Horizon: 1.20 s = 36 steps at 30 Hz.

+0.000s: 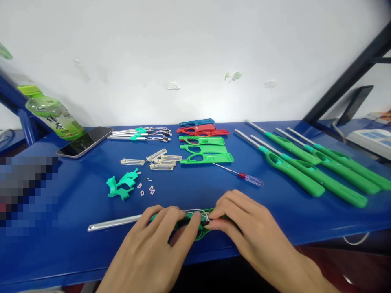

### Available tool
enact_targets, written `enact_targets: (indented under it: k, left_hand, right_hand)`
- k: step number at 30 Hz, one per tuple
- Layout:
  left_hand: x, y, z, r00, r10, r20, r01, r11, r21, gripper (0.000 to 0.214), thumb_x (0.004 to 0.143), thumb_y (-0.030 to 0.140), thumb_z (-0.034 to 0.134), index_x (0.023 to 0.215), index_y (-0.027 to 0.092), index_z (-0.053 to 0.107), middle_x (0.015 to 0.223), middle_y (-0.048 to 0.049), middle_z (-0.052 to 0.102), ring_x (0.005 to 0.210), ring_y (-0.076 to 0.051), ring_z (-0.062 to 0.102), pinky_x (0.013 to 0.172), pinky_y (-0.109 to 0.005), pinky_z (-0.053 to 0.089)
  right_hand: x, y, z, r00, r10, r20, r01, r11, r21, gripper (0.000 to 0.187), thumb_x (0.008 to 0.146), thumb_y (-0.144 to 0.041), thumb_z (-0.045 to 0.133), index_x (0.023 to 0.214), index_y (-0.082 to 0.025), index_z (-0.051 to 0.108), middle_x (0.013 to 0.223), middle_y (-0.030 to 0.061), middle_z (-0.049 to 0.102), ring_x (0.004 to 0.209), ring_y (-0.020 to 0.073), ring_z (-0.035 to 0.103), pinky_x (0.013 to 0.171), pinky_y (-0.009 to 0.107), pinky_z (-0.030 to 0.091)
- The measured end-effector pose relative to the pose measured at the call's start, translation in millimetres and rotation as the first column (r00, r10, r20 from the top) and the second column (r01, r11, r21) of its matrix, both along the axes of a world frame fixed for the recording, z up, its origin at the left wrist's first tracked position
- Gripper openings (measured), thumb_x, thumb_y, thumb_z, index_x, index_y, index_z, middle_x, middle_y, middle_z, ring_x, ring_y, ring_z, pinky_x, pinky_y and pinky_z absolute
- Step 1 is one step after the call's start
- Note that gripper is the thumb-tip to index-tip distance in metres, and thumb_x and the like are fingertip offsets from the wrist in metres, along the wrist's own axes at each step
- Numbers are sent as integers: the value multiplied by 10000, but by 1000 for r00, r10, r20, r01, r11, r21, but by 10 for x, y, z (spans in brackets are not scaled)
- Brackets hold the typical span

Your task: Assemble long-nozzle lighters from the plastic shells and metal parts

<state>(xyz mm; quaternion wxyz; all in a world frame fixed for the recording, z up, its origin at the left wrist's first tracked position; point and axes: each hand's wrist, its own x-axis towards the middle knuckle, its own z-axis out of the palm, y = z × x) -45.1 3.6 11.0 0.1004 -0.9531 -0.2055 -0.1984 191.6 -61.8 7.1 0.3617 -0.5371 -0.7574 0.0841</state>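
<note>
Near the table's front edge lies an opened lighter (204, 233) with a green handle shell, its metal tube (114, 222) pointing left. My left hand (161, 240) lies over the shell, fingers closed around it and pressing it down. A thin white wire (195, 210) loops out between my hands. At the wire's right end, my right hand (244, 224) has thumb and forefinger pinched together inside the shell. Whatever those fingertips hold is mostly hidden; some dark bit and the wire show there.
Behind lie green half shells (207, 158), red shells (198, 129), a screwdriver (252, 179), clear fuel tanks (163, 166), teal trigger pieces (122, 184), small metal bits (152, 189) and tubes with wires (134, 134). Several finished-looking lighters (293, 173) lie right. A phone (87, 141) and bottle (55, 114) stand left.
</note>
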Motion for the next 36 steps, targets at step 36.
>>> enact_targets:
  k: [36]
  left_hand:
    - [-82,-34,43,995,21,98,-8,991,-136,621,901,-82,335,1305,288,627,1213,24,738,1071,-160,672,1036,-322,449]
  right_hand:
    - [126,-154,-82,991,-13,133,-9,986,164,202,1074,-282,683,1272,-255,707,1230,39,768,1096,221,680,992,387,528]
